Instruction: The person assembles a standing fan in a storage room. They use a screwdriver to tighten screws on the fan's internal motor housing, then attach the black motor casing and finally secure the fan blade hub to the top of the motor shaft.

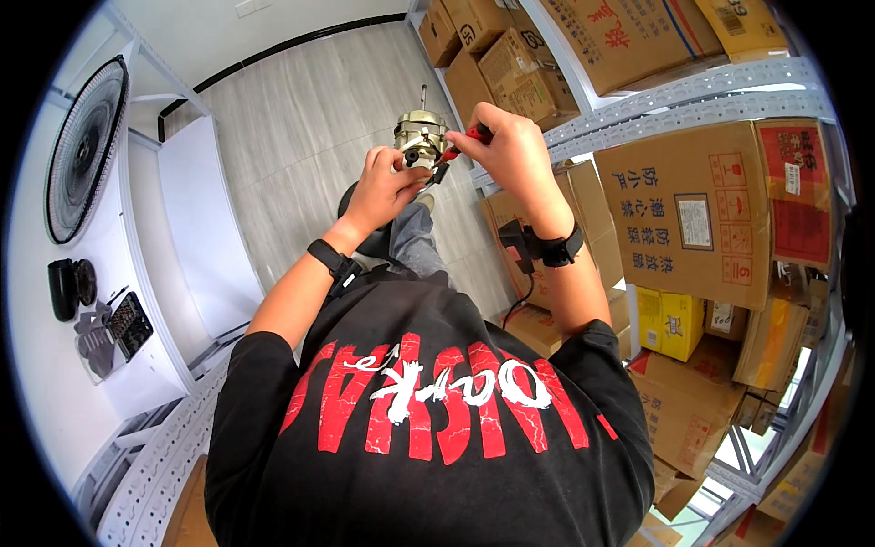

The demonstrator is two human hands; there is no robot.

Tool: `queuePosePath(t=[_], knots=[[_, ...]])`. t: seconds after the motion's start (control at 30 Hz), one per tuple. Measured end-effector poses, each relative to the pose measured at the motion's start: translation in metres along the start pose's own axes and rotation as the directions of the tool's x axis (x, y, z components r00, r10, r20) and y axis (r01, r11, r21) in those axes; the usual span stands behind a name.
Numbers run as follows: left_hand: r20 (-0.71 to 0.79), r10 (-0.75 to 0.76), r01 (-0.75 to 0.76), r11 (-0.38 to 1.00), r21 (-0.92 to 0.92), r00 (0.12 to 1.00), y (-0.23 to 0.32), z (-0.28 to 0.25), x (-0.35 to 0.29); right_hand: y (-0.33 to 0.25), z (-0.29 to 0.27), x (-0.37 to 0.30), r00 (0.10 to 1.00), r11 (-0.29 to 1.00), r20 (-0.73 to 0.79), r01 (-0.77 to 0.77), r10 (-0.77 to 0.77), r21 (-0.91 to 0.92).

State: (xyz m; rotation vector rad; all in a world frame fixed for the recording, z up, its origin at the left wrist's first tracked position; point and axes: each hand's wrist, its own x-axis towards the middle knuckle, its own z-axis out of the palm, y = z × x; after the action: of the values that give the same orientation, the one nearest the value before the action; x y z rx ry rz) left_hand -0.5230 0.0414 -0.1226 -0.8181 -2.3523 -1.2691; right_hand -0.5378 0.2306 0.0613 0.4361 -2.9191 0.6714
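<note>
**Screwdriver at the motor housing**

Nearest the camera is the person's black shirt with red and white lettering; both forearms reach up and away from it, each with a black strap at the wrist. The motor (420, 137), a small metal fan motor with its shaft pointing away, is held in the air just beyond the person's raised knee, over the grey plank floor (301, 137).

The left hand (387, 182) is clasped on the motor's near underside, fingers curled around the housing. The right hand (510, 150), just right of the motor, is closed around a red-handled screwdriver (465, 139) whose tip angles down-left to the motor's side, close to the left fingertips. Whether the tip is seated in a screw I cannot tell; that spot is too small.

By the look of it, the step in hand is working a fastener on the housing. The next move would seem to call for a steady left grip so the motor does not twist, and for the blade kept square to the screw.

Right of the motor, and beyond it, a metal rack (693, 96) holds stacked cardboard boxes (693, 210). Well left of the motor, a white desk (55, 365) carries a bit set (128, 324), a small dark part (68, 287) and, farther off, a fan grille (87, 150).
</note>
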Motion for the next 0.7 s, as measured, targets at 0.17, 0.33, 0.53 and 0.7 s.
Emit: queuePosePath(t=[0.17,0.33,0.53,0.7], knots=[[0.007,0.004,-0.004,1.000,-0.031,1.000,-0.001,-0.001,0.000,-0.005,0.002,0.002,0.968,0.973,-0.124,0.226,-0.219,0.051],[0.009,-0.003,0.003,1.000,-0.013,1.000,-0.003,-0.001,-0.001,-0.011,-0.006,-0.003,0.984,0.973,0.042,0.164,-0.172,0.161],[-0.004,0.023,-0.023,0.999,-0.025,1.000,-0.003,-0.001,-0.002,-0.009,-0.009,0.004,0.995,0.974,0.043,-0.078,0.089,-0.212],[0.002,0.020,-0.020,0.999,-0.030,1.000,-0.003,-0.002,-0.001,0.000,-0.007,0.008,0.999,0.984,0.016,0.045,-0.043,-0.174]])
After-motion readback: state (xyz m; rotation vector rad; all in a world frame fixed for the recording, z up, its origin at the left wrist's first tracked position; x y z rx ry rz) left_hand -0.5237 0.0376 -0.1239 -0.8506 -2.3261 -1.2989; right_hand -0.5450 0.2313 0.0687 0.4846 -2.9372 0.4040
